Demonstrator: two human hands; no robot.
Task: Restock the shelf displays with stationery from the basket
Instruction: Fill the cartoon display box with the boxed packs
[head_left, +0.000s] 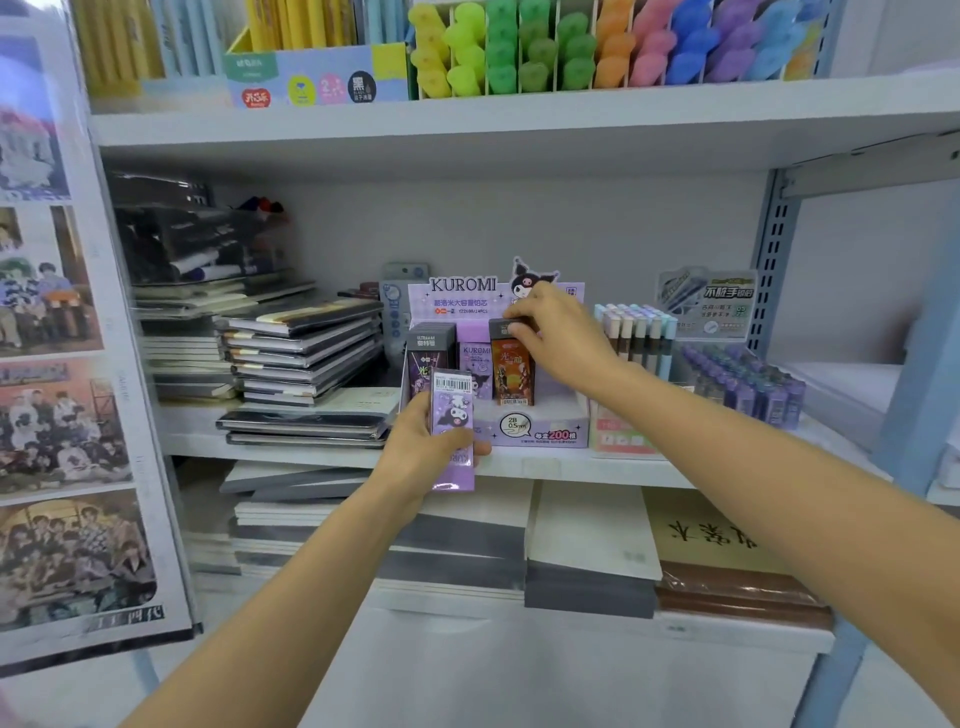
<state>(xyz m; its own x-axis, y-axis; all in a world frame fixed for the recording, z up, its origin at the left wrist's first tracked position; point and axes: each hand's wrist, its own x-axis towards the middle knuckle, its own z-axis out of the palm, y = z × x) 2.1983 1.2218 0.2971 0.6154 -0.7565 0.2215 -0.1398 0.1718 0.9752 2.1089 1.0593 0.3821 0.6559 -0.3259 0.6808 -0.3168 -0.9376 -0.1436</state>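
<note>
Gripping purple Kuromi lead pack (452, 410) in left hand (415, 448), thumb across front. Pinching top of orange lead pack (512, 375) with right hand (566, 340); upright in Kuromi display box (543, 435), 1 o'clock of purple pack.

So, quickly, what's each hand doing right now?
Left hand: grips a purple pack.
Right hand: pinches the top of an orange pack in the display box.

Both bare forearms extend forward. The left hand (423, 447) sits lower, fingers curled round an upright purple pack (453, 415). The right hand (558, 338) sits higher, palm down, pinching the top of an orange pack (511, 374).
</note>
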